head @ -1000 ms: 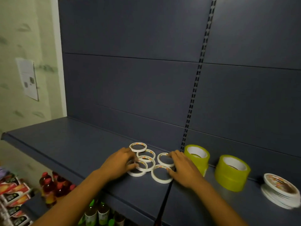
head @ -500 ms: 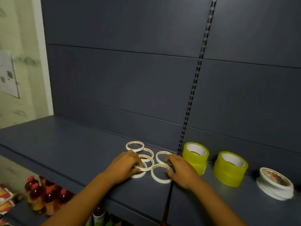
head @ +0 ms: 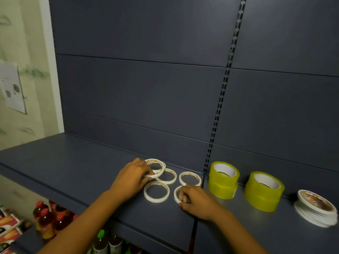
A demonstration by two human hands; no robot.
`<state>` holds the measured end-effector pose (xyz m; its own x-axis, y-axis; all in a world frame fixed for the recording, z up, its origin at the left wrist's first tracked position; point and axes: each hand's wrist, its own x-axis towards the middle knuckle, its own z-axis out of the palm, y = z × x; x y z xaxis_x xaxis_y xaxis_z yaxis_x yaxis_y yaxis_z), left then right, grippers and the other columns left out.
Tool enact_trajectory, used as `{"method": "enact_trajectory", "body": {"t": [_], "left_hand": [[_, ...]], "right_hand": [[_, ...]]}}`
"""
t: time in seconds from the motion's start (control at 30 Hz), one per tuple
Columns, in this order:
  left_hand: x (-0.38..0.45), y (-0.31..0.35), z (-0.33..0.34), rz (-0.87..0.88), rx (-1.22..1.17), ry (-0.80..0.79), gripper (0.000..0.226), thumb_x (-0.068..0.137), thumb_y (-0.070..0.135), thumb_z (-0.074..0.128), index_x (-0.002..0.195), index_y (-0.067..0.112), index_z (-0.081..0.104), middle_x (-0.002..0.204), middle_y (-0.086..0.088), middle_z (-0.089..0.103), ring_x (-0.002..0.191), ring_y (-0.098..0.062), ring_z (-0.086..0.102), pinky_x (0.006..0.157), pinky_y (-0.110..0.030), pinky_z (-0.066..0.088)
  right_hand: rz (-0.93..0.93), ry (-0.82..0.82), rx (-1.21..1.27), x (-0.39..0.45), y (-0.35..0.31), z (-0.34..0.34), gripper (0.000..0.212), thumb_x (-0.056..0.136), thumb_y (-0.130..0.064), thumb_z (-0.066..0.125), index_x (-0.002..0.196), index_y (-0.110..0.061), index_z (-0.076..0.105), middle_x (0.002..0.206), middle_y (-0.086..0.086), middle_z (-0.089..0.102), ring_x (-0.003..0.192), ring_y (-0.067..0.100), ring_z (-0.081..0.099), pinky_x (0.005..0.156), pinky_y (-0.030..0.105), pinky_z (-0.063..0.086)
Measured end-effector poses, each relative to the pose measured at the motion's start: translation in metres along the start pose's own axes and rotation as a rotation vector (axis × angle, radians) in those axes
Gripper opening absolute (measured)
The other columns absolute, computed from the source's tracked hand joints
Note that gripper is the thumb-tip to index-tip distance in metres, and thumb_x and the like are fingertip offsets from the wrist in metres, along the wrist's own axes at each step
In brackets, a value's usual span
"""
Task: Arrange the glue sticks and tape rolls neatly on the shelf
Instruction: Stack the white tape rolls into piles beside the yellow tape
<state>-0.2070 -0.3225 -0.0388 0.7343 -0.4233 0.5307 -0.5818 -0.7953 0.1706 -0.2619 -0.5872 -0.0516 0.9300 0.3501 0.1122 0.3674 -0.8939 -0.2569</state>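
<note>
Several thin white tape rolls lie flat on the dark blue shelf (head: 73, 167). My left hand (head: 132, 177) grips a small stack of two rolls (head: 157, 166) at the back left of the group. My right hand (head: 197, 201) has its fingers curled over the front right roll (head: 176, 194), mostly hiding it. Loose between them lie one roll at the front (head: 156, 192), one in the middle (head: 167, 176) and one at the back right (head: 190, 178). No glue sticks are in view.
Two stacks of wide yellow tape (head: 222, 179) (head: 263, 190) stand to the right of the shelf joint. A leaning pile of flat white rolls (head: 316, 208) lies at the far right. Red-capped bottles (head: 47, 219) fill the shelf below.
My left hand moved back and set one thin roll on top of the rear one. My right hand drew the front right roll toward me. The rolls now lie spread apart.
</note>
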Motion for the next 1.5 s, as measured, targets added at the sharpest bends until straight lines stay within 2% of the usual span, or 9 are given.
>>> {"method": "enact_trajectory", "body": {"t": [0.13,0.33,0.5,0.63,0.7,0.87,1.07,1.2,1.5], "left_hand": [[-0.002,0.002,0.000,-0.012,-0.011,0.000,0.017,0.088,0.044,0.064,0.101,0.034,0.068,0.100,0.014,0.061,0.095,-0.005,0.050,0.077,-0.021,0.045],[0.000,0.024,-0.009,-0.013,-0.013,0.054,0.014,0.088,0.037,0.066,0.101,0.032,0.069,0.103,0.011,0.062,0.100,-0.009,0.052,0.078,-0.025,0.047],[0.006,0.071,-0.017,0.029,-0.003,0.086,0.015,0.088,0.034,0.067,0.103,0.029,0.069,0.101,0.011,0.062,0.098,-0.010,0.053,0.078,-0.024,0.046],[0.012,0.119,-0.021,0.064,-0.017,0.121,0.013,0.086,0.034,0.070,0.099,0.030,0.069,0.097,0.012,0.062,0.095,-0.009,0.052,0.075,-0.024,0.046],[0.014,0.148,-0.018,0.092,-0.047,0.134,0.012,0.085,0.033,0.071,0.097,0.029,0.070,0.096,0.012,0.062,0.093,-0.009,0.052,0.075,-0.025,0.047],[0.025,0.220,0.007,0.188,-0.094,0.116,0.011,0.086,0.033,0.069,0.096,0.029,0.068,0.095,0.009,0.063,0.093,-0.015,0.054,0.075,-0.034,0.049],[0.032,0.309,0.052,0.264,-0.152,0.122,0.010,0.085,0.033,0.069,0.093,0.029,0.067,0.093,0.008,0.062,0.091,-0.018,0.056,0.073,-0.034,0.048],[0.043,0.358,0.083,0.304,-0.179,0.102,0.018,0.086,0.044,0.056,0.091,0.029,0.065,0.090,0.008,0.061,0.088,-0.017,0.055,0.071,-0.033,0.049],[0.092,0.432,0.136,0.371,-0.255,0.073,0.013,0.084,0.031,0.069,0.096,0.029,0.066,0.093,0.009,0.062,0.087,-0.015,0.054,0.070,-0.031,0.048]], "right_hand": [[-0.005,-0.002,-0.021,0.000,0.000,-0.001,0.011,0.086,-0.029,0.059,0.083,-0.033,0.049,0.088,-0.014,0.052,0.074,0.005,0.050,0.062,0.015,0.037],[-0.030,0.108,-0.004,-0.015,0.008,-0.010,0.008,0.087,-0.030,0.058,0.092,-0.031,0.052,0.096,-0.014,0.055,0.084,0.008,0.054,0.074,0.028,0.051],[-0.068,0.233,-0.010,-0.045,0.027,-0.035,0.010,0.088,-0.030,0.057,0.088,-0.033,0.047,0.090,-0.018,0.047,0.086,0.006,0.048,0.074,0.029,0.047],[-0.097,0.319,-0.043,-0.086,0.048,-0.059,0.006,0.089,-0.027,0.056,0.090,-0.026,0.050,0.093,-0.016,0.047,0.087,0.006,0.043,0.072,0.020,0.034],[-0.084,0.336,-0.065,-0.111,0.063,-0.072,0.008,0.089,-0.027,0.056,0.093,-0.025,0.051,0.098,-0.012,0.051,0.092,0.010,0.048,0.074,0.024,0.039],[-0.001,0.379,-0.092,-0.180,0.113,-0.099,0.009,0.088,-0.026,0.057,0.095,-0.025,0.050,0.097,-0.014,0.047,0.093,0.013,0.048,0.077,0.032,0.045],[0.100,0.411,-0.111,-0.265,0.168,-0.117,0.009,0.090,-0.025,0.058,0.097,-0.022,0.053,0.102,-0.011,0.050,0.091,0.010,0.047,0.073,0.025,0.039],[0.203,0.431,-0.151,-0.315,0.204,-0.125,0.009,0.093,-0.028,0.055,0.099,-0.027,0.048,0.105,-0.012,0.050,0.092,0.010,0.048,0.073,0.021,0.037],[0.396,0.509,-0.237,-0.364,0.284,-0.144,0.009,0.093,-0.023,0.054,0.101,-0.020,0.055,0.109,-0.007,0.052,0.096,0.015,0.050,0.075,0.024,0.035]]}}
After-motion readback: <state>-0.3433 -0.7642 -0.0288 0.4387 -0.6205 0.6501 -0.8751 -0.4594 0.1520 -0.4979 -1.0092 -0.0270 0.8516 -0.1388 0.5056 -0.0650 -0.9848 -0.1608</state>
